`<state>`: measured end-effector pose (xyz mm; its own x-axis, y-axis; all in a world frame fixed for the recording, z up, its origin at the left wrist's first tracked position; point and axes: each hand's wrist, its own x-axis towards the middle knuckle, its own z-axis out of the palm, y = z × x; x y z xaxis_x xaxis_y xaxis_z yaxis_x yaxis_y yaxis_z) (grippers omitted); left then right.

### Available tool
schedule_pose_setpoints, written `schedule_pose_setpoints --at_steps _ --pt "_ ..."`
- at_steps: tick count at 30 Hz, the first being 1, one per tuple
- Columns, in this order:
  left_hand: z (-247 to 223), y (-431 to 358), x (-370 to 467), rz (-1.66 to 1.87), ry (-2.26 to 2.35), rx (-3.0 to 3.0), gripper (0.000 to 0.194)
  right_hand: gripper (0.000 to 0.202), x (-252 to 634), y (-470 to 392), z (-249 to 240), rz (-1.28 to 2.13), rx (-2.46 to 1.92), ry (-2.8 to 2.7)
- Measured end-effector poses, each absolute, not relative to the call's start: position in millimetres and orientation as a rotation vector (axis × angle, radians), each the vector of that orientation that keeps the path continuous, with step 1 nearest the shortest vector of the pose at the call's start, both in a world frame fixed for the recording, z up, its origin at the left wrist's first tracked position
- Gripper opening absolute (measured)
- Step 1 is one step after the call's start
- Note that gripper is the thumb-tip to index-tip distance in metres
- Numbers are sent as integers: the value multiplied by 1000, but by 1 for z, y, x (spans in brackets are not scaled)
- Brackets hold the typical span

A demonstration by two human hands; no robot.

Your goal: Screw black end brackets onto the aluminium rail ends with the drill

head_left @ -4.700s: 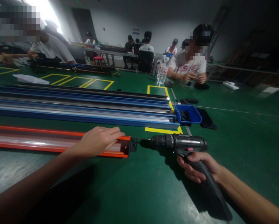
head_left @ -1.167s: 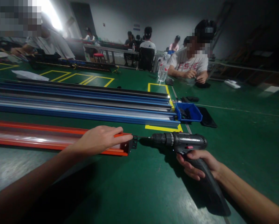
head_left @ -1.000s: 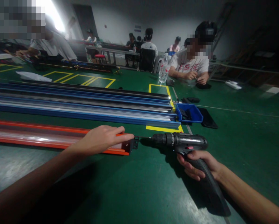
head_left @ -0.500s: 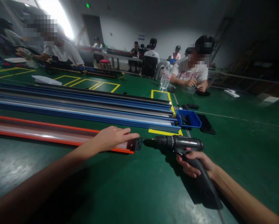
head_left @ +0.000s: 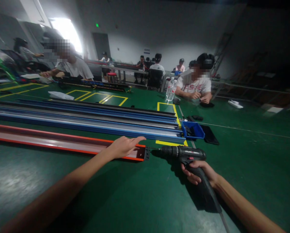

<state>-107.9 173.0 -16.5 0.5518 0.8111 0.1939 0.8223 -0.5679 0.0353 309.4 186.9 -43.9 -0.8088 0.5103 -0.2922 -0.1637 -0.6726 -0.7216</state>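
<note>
An orange-edged channel (head_left: 81, 146) lies lengthwise on the green table, with a small black end piece (head_left: 147, 154) at its right end. My left hand (head_left: 124, 147) holds the channel close to that end; one finger stretches past the far edge, and the other fingertips are partly hidden. A black corded power drill (head_left: 181, 152) is gripped in my right hand (head_left: 199, 173), fingers wrapped around its handle. The drill's thin bit points left and meets the end piece near its upper part; exact contact is too small to make out.
Several blue and black rails (head_left: 98, 118) lie behind the channel. A blue bin (head_left: 195, 131) with small dark parts stands at their right end, beside a dark flat phone-like object (head_left: 210, 135). Water bottles (head_left: 171, 90) stand farther back. People sit across the table.
My left index finger has lifted off the end piece and now extends above the channel's far edge. The drill stays lined up with the end piece. The view has tilted upward a little.
</note>
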Motion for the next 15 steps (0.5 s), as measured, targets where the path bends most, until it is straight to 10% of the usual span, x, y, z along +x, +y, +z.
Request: schedule_pose_setpoints --at_steps 15 --pt "-12 184 -109 -510 -1592 -2929 19 37 326 163 -32 2280 -803 -1025"
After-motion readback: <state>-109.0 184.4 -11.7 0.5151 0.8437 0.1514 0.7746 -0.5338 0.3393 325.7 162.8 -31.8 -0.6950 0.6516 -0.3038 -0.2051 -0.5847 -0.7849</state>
